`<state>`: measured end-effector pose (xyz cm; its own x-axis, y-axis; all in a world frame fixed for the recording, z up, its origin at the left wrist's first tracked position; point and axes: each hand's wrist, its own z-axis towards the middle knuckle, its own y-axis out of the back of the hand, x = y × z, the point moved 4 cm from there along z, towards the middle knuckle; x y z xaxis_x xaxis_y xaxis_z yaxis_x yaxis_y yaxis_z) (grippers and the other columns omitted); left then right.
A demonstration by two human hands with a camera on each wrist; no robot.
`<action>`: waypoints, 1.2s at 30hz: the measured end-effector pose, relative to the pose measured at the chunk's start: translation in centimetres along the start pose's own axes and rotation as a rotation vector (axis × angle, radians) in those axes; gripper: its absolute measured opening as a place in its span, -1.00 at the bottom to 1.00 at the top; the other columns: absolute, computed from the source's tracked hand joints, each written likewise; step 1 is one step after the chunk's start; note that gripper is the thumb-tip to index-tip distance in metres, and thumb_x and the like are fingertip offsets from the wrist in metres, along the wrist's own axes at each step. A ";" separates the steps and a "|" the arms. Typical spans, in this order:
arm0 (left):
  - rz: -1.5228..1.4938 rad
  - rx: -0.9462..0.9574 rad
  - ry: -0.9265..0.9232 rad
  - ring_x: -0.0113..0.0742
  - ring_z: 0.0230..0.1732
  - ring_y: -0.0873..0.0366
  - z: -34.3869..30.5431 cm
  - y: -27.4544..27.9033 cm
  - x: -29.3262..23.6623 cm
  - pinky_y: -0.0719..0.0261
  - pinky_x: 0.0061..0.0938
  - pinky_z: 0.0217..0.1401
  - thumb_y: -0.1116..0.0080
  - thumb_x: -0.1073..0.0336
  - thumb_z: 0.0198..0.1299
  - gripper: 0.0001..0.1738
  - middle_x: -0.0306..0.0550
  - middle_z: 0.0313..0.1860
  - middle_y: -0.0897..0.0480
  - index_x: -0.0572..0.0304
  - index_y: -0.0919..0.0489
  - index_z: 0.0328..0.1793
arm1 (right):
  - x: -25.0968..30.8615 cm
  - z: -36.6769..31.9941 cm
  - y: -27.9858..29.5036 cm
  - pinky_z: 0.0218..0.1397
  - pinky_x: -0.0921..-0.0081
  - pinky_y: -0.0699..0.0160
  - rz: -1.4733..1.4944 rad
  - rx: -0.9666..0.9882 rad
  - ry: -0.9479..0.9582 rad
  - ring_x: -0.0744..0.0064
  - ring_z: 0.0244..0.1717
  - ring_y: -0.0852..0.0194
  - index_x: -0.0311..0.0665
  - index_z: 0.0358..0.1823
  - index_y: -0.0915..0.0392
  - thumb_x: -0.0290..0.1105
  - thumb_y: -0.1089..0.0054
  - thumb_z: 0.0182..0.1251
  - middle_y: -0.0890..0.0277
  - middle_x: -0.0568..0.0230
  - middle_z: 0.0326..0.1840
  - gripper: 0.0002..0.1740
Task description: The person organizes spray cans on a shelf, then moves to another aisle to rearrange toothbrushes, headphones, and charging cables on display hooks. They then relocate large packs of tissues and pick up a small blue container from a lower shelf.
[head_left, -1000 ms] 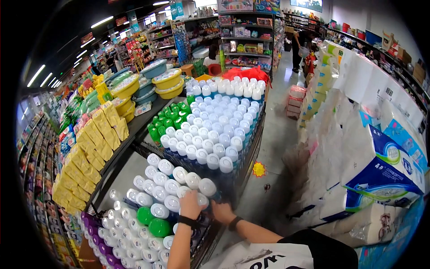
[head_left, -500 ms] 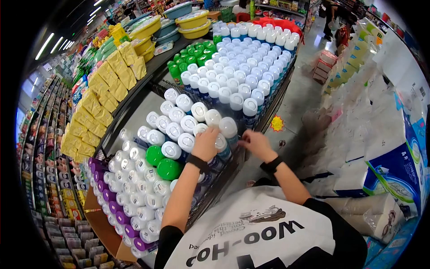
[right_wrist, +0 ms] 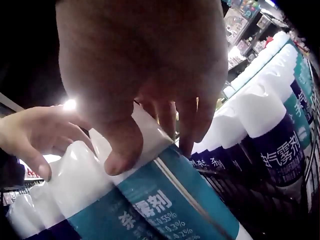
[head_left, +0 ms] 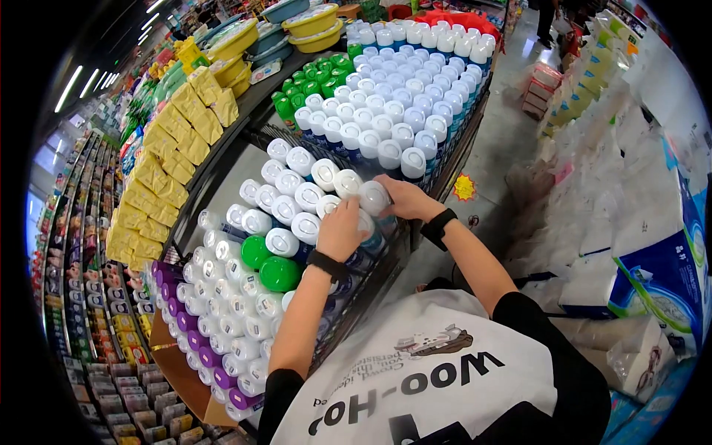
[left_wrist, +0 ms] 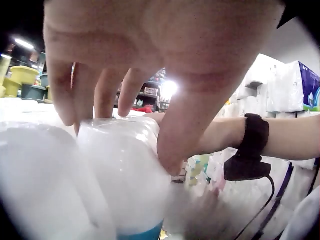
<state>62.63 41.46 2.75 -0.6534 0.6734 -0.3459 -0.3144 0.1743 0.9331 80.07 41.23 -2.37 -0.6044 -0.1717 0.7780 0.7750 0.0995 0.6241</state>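
I see the right hand (head_left: 406,200) curled about a can's cap, thumb on one side, fingers round the other, leaving hardly any gap. The can (right_wrist: 182,197) is at the aisle-side corner of the near block, in the rack (head_left: 389,273). The left hand (head_left: 340,233) spans a neighbouring cap (left_wrist: 120,160), fingers parted; I can't tell whether it grips. The step looks like lining up cans; next calls for a steady, straight nudge. The can points cap-up, its long axis near upright, though any true lean is hard to judge.
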 end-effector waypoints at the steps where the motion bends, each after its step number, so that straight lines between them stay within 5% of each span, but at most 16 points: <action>1: -0.011 -0.003 -0.001 0.19 0.00 -0.51 0.1 -0.1 0.0 -0.50 -0.10 -0.01 -0.43 0.31 -0.15 -0.21 0.18 -0.01 -0.55 0.22 -0.30 0.25 | -0.3 0.4 0.0 0.12 0.23 -0.44 0.038 0.030 0.034 -0.01 0.13 -0.47 -0.15 0.25 -0.24 -0.48 -0.45 -0.04 -0.49 0.04 0.10 -0.22; 7: -0.055 -0.019 -0.010 0.15 -0.02 -0.53 -0.1 -0.4 0.6 -0.50 -0.10 -0.04 -0.43 0.28 -0.15 -0.25 0.16 -0.02 -0.55 0.22 -0.34 0.22 | -0.6 0.7 0.6 0.26 0.23 -0.35 0.166 0.115 0.295 -0.03 0.25 -0.33 -0.22 0.28 -0.20 -0.41 -0.54 -0.16 -0.33 0.03 0.24 -0.09; 11: -0.069 -0.062 -0.036 0.19 0.01 -0.50 -0.2 -0.3 0.2 -0.49 -0.11 0.00 -0.42 0.30 -0.10 -0.26 0.19 -0.04 -0.56 0.24 -0.33 0.24 | -1.3 0.1 -1.1 0.35 0.37 -0.22 -0.005 -0.071 0.135 0.07 0.30 -0.22 -0.28 0.29 -0.19 -0.39 -0.59 -0.26 -0.24 0.04 0.25 0.00; 14: -0.053 -0.084 -0.056 0.19 0.00 -0.51 -0.3 -0.1 0.0 -0.49 -0.11 -0.01 -0.42 0.29 -0.11 -0.26 0.17 -0.04 -0.56 0.23 -0.34 0.23 | -1.6 0.2 -1.1 0.35 0.35 -0.22 0.201 -0.014 0.047 0.06 0.30 -0.21 -0.27 0.31 -0.17 -0.40 -0.61 -0.29 -0.22 0.04 0.26 0.04; 17: -0.055 -0.063 -0.045 0.17 0.01 -0.50 -0.2 -0.1 0.0 -0.48 -0.12 -0.01 -0.42 0.27 -0.11 -0.27 0.16 -0.03 -0.54 0.22 -0.34 0.23 | -2.6 1.0 -1.2 0.34 0.32 -0.23 0.425 0.092 0.174 0.10 0.28 -0.24 -0.25 0.34 -0.13 -0.43 -0.61 -0.29 -0.24 0.08 0.25 0.08; 20: -0.055 -0.041 -0.022 0.15 0.04 -0.49 0.0 -0.1 0.0 -0.47 -0.13 0.01 -0.42 0.27 -0.10 -0.28 0.15 0.00 -0.53 0.20 -0.34 0.22 | -1.8 0.4 -1.0 0.28 0.28 -0.34 -0.106 -0.116 0.261 0.06 0.26 -0.33 -0.18 0.36 -0.12 -0.53 -0.54 -0.21 -0.38 0.05 0.20 0.03; 23: -0.056 -0.057 -0.054 0.12 0.06 -0.48 -0.1 -0.2 0.0 -0.46 -0.14 0.03 -0.41 0.28 -0.09 -0.28 0.13 0.02 -0.53 0.20 -0.34 0.22 | -2.3 1.3 -1.4 0.40 0.33 -0.16 0.278 0.068 0.085 0.19 0.38 -0.15 -0.23 0.41 -0.05 -0.54 -0.52 -0.18 -0.21 0.14 0.32 0.07; 26: -0.041 -0.072 -0.073 0.11 0.07 -0.48 -0.1 -0.1 -0.2 -0.45 -0.16 0.05 -0.41 0.28 -0.09 -0.28 0.11 0.03 -0.53 0.19 -0.34 0.23 | -3.5 1.4 -1.1 0.41 0.36 -0.14 0.500 0.231 0.130 0.20 0.38 -0.12 -0.23 0.40 -0.07 -0.54 -0.50 -0.15 -0.19 0.14 0.32 0.03; 27: -0.033 -0.074 -0.076 0.10 0.07 -0.48 0.0 0.0 -0.3 -0.45 -0.16 0.05 -0.41 0.28 -0.09 -0.28 0.10 0.03 -0.53 0.19 -0.34 0.23 | -2.8 1.2 -0.5 0.40 0.35 -0.15 0.311 0.161 0.249 0.22 0.34 -0.20 -0.22 0.38 -0.08 -0.56 -0.48 -0.12 -0.24 0.14 0.29 -0.01; 30: -0.050 -0.066 -0.065 0.10 0.08 -0.48 0.1 -0.4 -0.2 -0.45 -0.16 0.06 -0.41 0.28 -0.09 -0.27 0.10 0.05 -0.52 0.20 -0.34 0.24 | -2.5 0.9 -0.5 0.41 0.31 -0.14 0.025 0.080 0.056 0.24 0.36 -0.19 -0.21 0.37 -0.10 -0.60 -0.42 -0.05 -0.23 0.13 0.32 -0.08; 36: -0.052 -0.063 -0.055 0.11 0.07 -0.48 0.1 -0.3 -0.2 -0.45 -0.16 0.05 -0.40 0.33 -0.10 -0.28 0.10 0.05 -0.52 0.18 -0.34 0.23 | -3.8 1.4 -0.9 0.36 0.31 -0.21 0.469 0.186 0.110 0.23 0.32 -0.20 -0.22 0.33 -0.14 -0.57 -0.48 -0.11 -0.25 0.11 0.26 -0.07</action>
<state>62.93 41.39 2.59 -0.5964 0.7035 -0.3865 -0.3910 0.1660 0.9053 81.45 43.17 -5.80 -0.1690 -0.1679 0.9712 0.9062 0.3611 0.2201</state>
